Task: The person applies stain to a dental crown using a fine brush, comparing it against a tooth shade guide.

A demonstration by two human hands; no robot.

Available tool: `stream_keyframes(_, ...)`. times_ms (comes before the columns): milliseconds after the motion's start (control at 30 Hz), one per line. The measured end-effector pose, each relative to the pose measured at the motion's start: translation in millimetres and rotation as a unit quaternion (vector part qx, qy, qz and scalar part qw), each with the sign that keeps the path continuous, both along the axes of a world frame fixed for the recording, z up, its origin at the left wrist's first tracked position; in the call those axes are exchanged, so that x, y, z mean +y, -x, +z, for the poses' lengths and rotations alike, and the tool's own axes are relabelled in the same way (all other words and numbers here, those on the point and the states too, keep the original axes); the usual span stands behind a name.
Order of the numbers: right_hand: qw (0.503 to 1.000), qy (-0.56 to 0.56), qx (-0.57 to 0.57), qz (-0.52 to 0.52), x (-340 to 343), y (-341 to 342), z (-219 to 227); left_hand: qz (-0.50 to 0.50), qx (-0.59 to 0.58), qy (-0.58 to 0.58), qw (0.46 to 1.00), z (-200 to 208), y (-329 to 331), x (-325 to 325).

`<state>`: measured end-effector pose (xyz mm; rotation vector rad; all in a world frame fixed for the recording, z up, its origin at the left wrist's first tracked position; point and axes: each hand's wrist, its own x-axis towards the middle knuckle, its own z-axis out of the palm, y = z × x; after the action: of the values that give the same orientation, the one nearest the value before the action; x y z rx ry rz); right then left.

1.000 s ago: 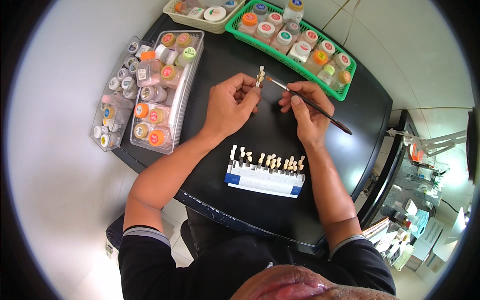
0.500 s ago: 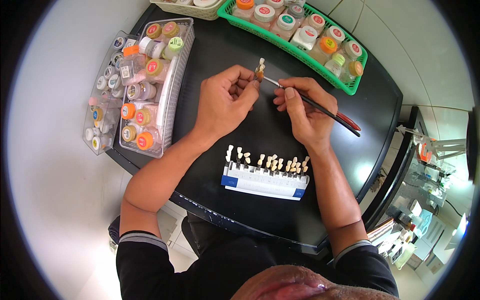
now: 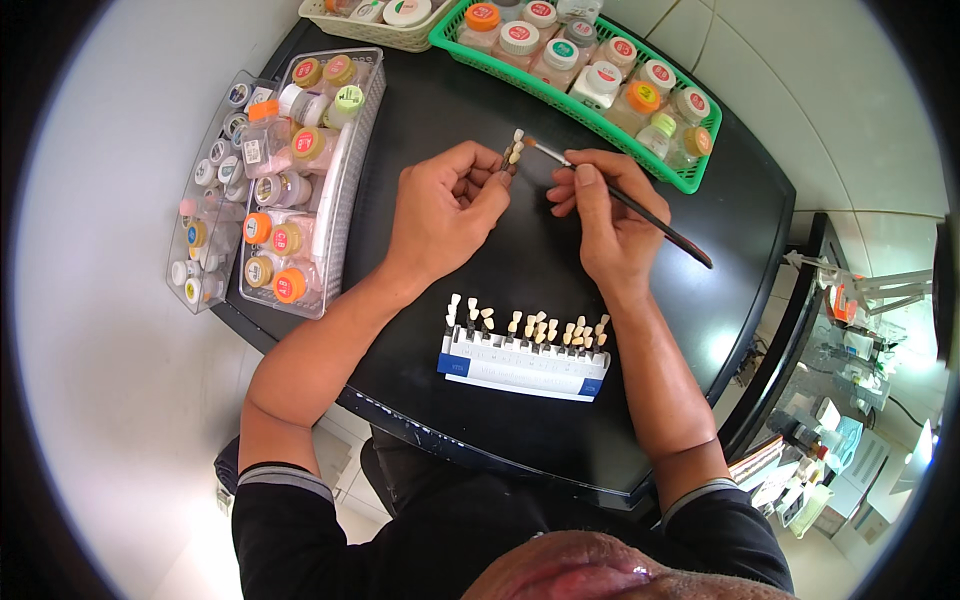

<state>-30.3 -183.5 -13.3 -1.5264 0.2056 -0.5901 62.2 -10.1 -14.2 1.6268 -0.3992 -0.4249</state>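
Observation:
My left hand [image 3: 450, 205] is closed, thumb and fingers pinching a small group of tooth-shaped shade tabs [image 3: 517, 145] that stick up past the fingertips. In my right hand [image 3: 615, 215] is a slim brush [image 3: 550, 153], gripped like a pen, its brown bristles just right of the upper tabs; whether they touch I cannot tell. A dark red handle [image 3: 690, 247] shows along the brush's black one. Nearer to me, between my forearms, stands a white shade guide holder [image 3: 520, 368] with blue ends, carrying several more tooth tabs [image 3: 540, 328] in a row.
A clear plastic basket [image 3: 335, 250] of capped jars stands at the left, beside a clear case [image 3: 185, 235] of small pots. Along the back are a green basket [image 3: 600, 125] of jars and a cream basket [image 3: 385, 36]. The black table [image 3: 420, 110] has a curved right edge.
The brush's bristles have shifted from in front of the held tabs to their right side, uncovering them. Black and red handles, spread apart before, now nearly line up. My left hand hardly moved.

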Motion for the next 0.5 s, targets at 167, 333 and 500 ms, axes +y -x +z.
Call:
stream_keyframes(167,1.0,0.021,-0.001,0.023,-0.3,0.6,0.8,0.001,-0.008,-0.006,1.0,0.8,0.7,1.0)
stream_keyframes(333,0.999,0.025,0.0,0.043,-2.3,2.3,-0.2,-0.006,-0.005,-0.007,1.0,0.2,0.5,1.5)
stream_keyframes(500,1.0,0.021,0.012,0.018,-0.1,0.4,-0.2,-0.007,-0.01,-0.011,1.0,1.4,0.7,1.8)
